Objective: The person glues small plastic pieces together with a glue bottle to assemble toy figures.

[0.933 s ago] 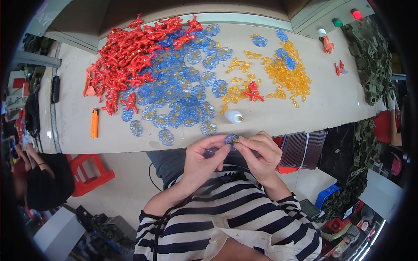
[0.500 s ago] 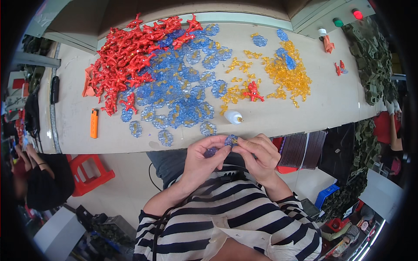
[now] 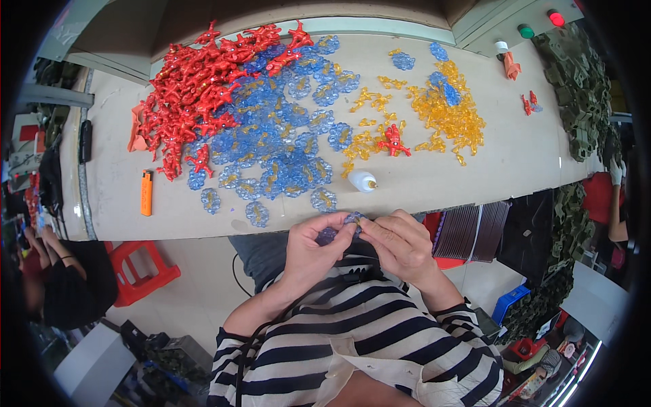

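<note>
My left hand [image 3: 313, 249] is closed at the table's front edge, pinching a clear blue scalloped plastic piece [image 3: 353, 218] between thumb and fingers. A second blue piece [image 3: 326, 236] is tucked in the same palm. From the right, my right hand [image 3: 401, 248] meets it, thumb and fingertips pressed together at the blue piece's edge. A bit of yellow plastic shows there, mostly covered by fingers. Just beyond my hands lie single blue pieces with yellow centres [image 3: 324, 200] and a white squeeze bottle [image 3: 363, 181] on its side.
Red figure-shaped parts [image 3: 196, 95] are heaped at the back left, beside a broad pile of blue pieces [image 3: 271, 129]. Small yellow pieces [image 3: 447, 112] spread to the right. An orange-handled tool [image 3: 146, 193] lies at left. Red and green buttons [image 3: 525, 31] are on the far-right panel.
Both hands have shifted slightly left with the blue piece. My right fingers now cover more of the yellow bit at its edge.
</note>
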`<state>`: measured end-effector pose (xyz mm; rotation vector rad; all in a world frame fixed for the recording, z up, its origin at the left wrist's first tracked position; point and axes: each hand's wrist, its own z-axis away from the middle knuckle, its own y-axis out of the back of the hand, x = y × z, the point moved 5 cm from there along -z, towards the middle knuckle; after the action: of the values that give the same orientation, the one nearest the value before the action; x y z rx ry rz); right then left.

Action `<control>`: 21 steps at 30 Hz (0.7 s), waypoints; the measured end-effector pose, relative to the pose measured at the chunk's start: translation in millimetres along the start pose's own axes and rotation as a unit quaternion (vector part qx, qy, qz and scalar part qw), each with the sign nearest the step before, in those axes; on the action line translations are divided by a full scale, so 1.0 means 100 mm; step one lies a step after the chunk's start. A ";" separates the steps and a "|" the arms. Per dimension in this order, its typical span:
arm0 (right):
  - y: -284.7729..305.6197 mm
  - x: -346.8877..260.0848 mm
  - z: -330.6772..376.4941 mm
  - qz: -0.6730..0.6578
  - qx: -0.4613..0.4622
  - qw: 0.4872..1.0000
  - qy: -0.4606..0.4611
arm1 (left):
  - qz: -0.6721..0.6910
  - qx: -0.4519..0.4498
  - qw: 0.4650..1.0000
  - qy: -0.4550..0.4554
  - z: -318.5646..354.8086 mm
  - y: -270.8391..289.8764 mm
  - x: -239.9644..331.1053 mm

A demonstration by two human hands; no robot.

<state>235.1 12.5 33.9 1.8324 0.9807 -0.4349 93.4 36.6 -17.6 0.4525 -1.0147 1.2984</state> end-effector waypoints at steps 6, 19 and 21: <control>0.04 0.01 -0.03 -0.019 0.000 1.000 -0.004 | -0.012 -0.032 0.999 -0.024 0.00 0.05 0.01; 0.01 -0.01 -0.01 -0.010 -0.018 1.000 0.005 | -0.047 -0.028 0.998 -0.010 -0.01 0.02 0.04; 0.00 0.00 0.00 -0.014 -0.019 1.000 0.002 | -0.072 -0.022 0.997 -0.031 -0.01 0.02 0.06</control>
<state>234.9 12.9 34.2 1.7876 1.0126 -0.4279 91.5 41.3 -13.9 0.5259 -1.0421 1.1364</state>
